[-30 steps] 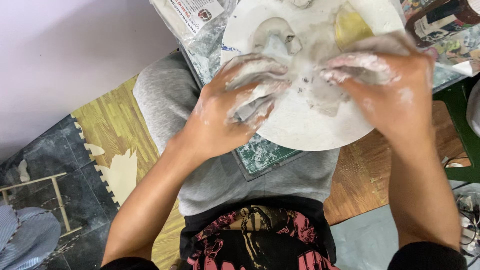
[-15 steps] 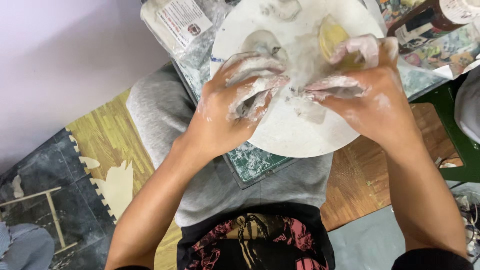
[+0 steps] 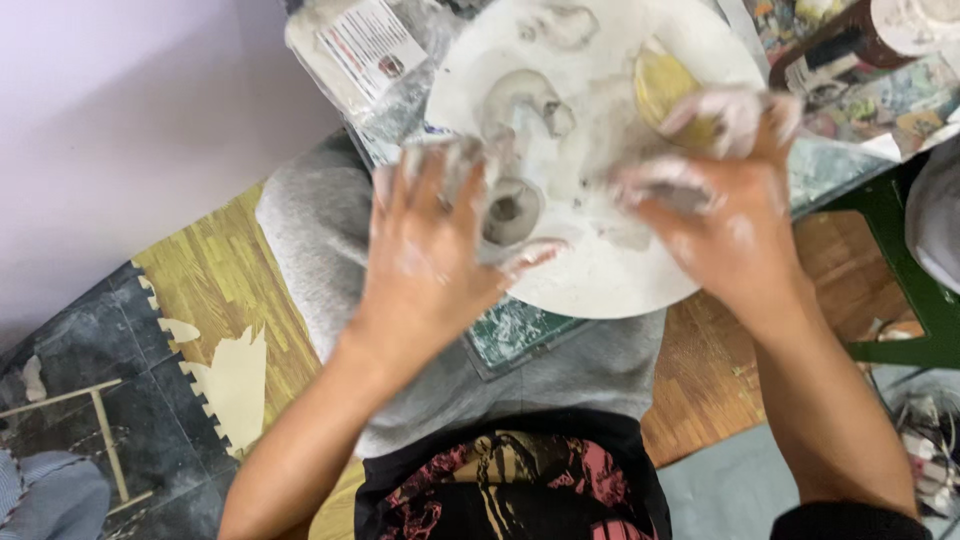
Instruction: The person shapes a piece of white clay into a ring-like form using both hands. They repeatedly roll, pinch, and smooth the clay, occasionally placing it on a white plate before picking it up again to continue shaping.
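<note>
A round white board [image 3: 600,290] smeared with wet grey clay lies in front of me. On it sit a small hollow clay piece [image 3: 512,210] and a larger clay lump [image 3: 525,100]. My left hand [image 3: 430,255], coated in clay, lies with fingers spread at the board's left edge, thumb just below the hollow piece. My right hand [image 3: 725,215], also coated, reaches to the board's right side with its fingers curled over a yellow sponge [image 3: 662,85].
A plastic bag with a paper label [image 3: 350,45] lies beyond the board on the left. Jars and a brown bottle [image 3: 830,50] stand at top right on a patterned cover [image 3: 515,335]. A green metal frame [image 3: 900,270] is at right, my grey-clad knee [image 3: 300,230] below.
Both hands were pressed together over clay at the board's middle. They have drawn apart: the left hand spread flat, the right moved up onto the yellow sponge.
</note>
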